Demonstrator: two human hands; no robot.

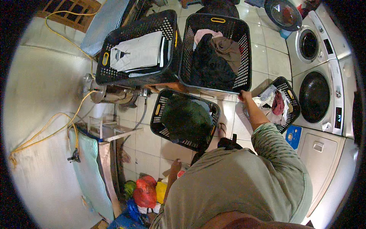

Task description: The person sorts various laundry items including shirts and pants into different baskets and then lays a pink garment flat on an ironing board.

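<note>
My right hand [244, 96] grips the near right corner of the rim of a black plastic laundry basket [183, 68], which holds dark, brown and pink clothes [214, 60]. My left hand [176, 164] hangs low at my side over the tiled floor, touching nothing that I can see; its fingers are small and unclear. Between my hands stands a smaller black basket [210, 140] with dark green clothing [186, 117]. At the upper left, another black basket [137, 27] carries folded garments, a white collared shirt [137, 51] on top.
Front-loading washing machines [314, 97] line the right side. By them is a black basket [296, 107] of mixed clothes. Colourful plastic bags [145, 191] lie at lower left. A metal frame stand [105, 131], a steel cylinder [114, 96] and a yellow hose [71, 43] are on the left.
</note>
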